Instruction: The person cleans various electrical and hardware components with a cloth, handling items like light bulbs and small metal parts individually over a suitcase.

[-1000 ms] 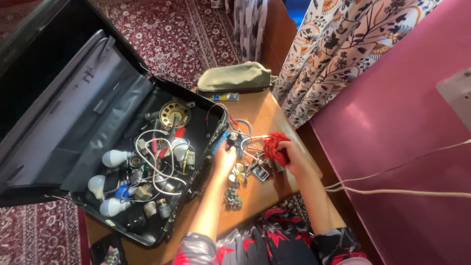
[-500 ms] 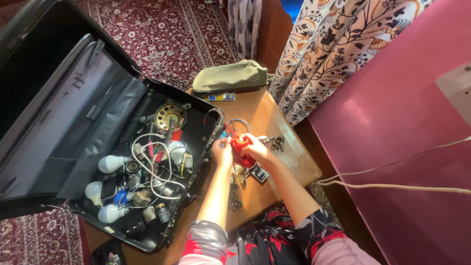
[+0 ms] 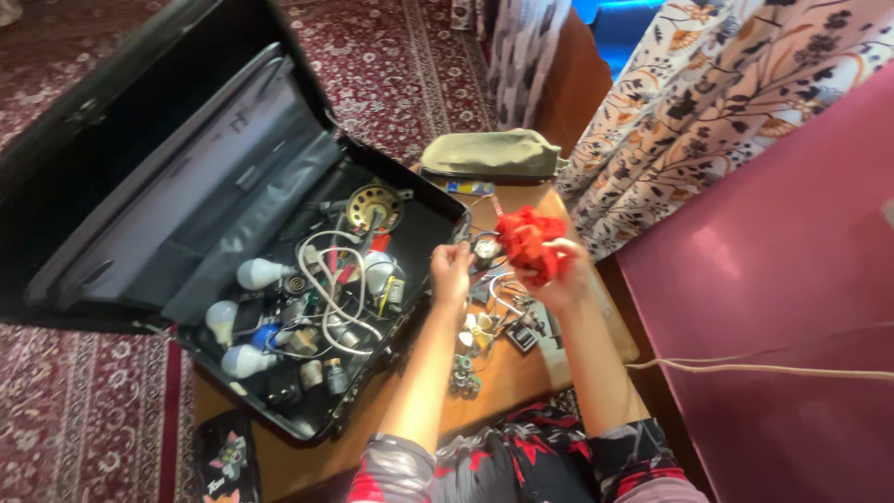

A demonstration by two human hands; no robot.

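Note:
My right hand (image 3: 562, 279) grips a tangled bundle of red wire (image 3: 527, 237), lifted above the wooden table (image 3: 521, 373). Beside it, my left hand (image 3: 453, 270) pinches a small round part (image 3: 485, 250) joined to that bundle, right at the edge of the open black case (image 3: 186, 177). Below both hands lie small metal parts, a little white fan blade (image 3: 478, 328) and thin wires on the table.
The case holds white bulbs (image 3: 259, 273), a round speaker (image 3: 372, 207), white cable and small parts. An olive cloth pouch (image 3: 489, 154) lies at the table's far end. A patterned curtain (image 3: 708, 102) and a pink wall stand right. A cord (image 3: 773, 370) crosses the wall. Red carpet covers the floor.
My right hand has lifted the red wire bundle up and to the right, away from the table. My left hand stayed next to it at the case edge. The view shifted.

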